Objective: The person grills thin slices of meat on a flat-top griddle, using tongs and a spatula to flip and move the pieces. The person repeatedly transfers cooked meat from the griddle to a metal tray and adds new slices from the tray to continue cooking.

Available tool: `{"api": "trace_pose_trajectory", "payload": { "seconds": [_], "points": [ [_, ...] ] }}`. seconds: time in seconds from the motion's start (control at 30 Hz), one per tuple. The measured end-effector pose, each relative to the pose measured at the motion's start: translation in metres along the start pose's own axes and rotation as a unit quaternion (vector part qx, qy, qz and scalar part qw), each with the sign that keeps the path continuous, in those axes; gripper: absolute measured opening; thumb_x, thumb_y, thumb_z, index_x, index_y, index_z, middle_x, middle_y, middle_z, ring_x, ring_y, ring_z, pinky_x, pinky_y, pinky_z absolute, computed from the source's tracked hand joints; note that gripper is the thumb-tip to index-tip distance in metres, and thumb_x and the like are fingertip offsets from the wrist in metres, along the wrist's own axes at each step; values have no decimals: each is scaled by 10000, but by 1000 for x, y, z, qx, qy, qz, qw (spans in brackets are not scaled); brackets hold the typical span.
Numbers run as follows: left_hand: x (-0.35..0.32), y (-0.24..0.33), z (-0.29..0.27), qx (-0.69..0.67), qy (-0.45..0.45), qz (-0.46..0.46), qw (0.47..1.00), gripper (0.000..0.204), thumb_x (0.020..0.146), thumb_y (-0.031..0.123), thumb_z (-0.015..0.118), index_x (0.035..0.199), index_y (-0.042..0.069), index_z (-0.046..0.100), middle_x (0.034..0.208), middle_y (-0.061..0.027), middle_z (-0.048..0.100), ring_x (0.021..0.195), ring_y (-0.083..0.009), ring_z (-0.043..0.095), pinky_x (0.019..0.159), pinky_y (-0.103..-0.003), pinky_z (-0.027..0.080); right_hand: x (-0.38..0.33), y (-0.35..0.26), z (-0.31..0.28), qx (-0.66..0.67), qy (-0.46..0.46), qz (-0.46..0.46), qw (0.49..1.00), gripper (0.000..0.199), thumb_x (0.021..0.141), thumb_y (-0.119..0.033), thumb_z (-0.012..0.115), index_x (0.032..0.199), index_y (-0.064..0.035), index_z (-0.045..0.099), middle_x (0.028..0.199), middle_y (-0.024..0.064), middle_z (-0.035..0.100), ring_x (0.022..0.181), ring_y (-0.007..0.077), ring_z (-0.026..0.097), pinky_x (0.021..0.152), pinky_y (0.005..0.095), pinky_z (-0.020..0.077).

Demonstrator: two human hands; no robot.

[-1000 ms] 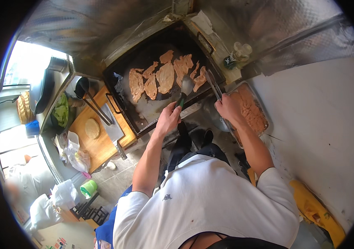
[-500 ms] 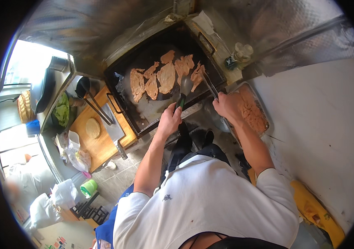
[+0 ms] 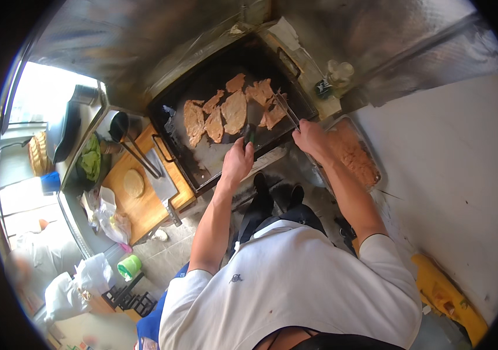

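Several thin slices of meat (image 3: 234, 112) lie spread on a black square griddle (image 3: 199, 169). My left hand (image 3: 238, 160), at the griddle's near edge, is closed round a green-handled utensil (image 3: 250, 133); its metal head is hard to make out now. In my right hand (image 3: 312, 140) are metal tongs (image 3: 287, 109), angled over the right side of the griddle. Their tips touch or hang just above the rightmost meat pieces (image 3: 271, 115); whether they pinch one I cannot tell. Beside my right forearm stands a clear tray of raw meat (image 3: 351, 153).
Left of the griddle, a wooden board (image 3: 135, 213) carries a round flat bread (image 3: 134, 183) and a cleaver (image 3: 163, 181). A long-handled pan (image 3: 119, 125) and green leaves (image 3: 91, 157) sit beyond it. At the right are a white surface (image 3: 453, 163) and a yellow bag (image 3: 444, 291).
The utensil in my left hand has pulled back from the meat toward me. My right hand has moved slightly left with the tongs, and the rightmost meat pieces have shifted and bunched together.
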State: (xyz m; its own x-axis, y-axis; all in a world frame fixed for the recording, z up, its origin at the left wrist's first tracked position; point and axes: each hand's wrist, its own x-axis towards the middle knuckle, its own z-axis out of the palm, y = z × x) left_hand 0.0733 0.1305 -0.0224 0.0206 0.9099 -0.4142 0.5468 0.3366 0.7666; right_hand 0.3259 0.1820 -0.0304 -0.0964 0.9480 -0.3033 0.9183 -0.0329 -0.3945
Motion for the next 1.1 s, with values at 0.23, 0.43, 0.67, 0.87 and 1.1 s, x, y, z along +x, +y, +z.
{"api": "trace_pose_trajectory", "payload": {
  "seconds": [0.23,0.43,0.67,0.87,1.1],
  "points": [
    [-33,-15,-55,-110,156,-19,981,505,1021,278,592,1428,-10,515,781,-76,674,685,-172,645,620,-325,508,-18,-30,-10,46,25,-23,998,359,955,-313,600,1067,28,608,840,268,700,788,470,679,723,555,545],
    [-52,-57,-117,-268,153,-101,946,417,1052,297,543,1355,13,580,705,-7,569,587,-89,524,519,-250,398,-14,-89,27,50,-47,-131,989,246,918,-220,593,990,16,601,789,259,694,769,457,689,707,557,547],
    [-66,-81,-125,-193,140,-83,968,402,1021,273,573,1263,-45,626,736,-37,619,650,-135,582,608,-324,469,-13,-106,46,37,-33,-164,985,214,886,-203,633,923,6,611,755,241,701,736,443,705,691,529,570],
    [-69,-65,-119,-97,147,-62,983,406,1039,268,550,1310,-30,603,716,-17,573,621,-100,541,567,-288,431,-8,-109,36,35,-19,-170,985,213,885,-201,633,936,4,612,760,232,705,735,431,707,678,525,570],
    [-11,-66,-120,-168,140,-60,974,430,1027,306,550,1282,-35,610,770,-101,647,697,-204,632,650,-349,493,62,-154,41,14,6,-160,987,257,878,-172,575,940,31,719,833,250,730,791,408,732,700,498,586]
  ]
}}
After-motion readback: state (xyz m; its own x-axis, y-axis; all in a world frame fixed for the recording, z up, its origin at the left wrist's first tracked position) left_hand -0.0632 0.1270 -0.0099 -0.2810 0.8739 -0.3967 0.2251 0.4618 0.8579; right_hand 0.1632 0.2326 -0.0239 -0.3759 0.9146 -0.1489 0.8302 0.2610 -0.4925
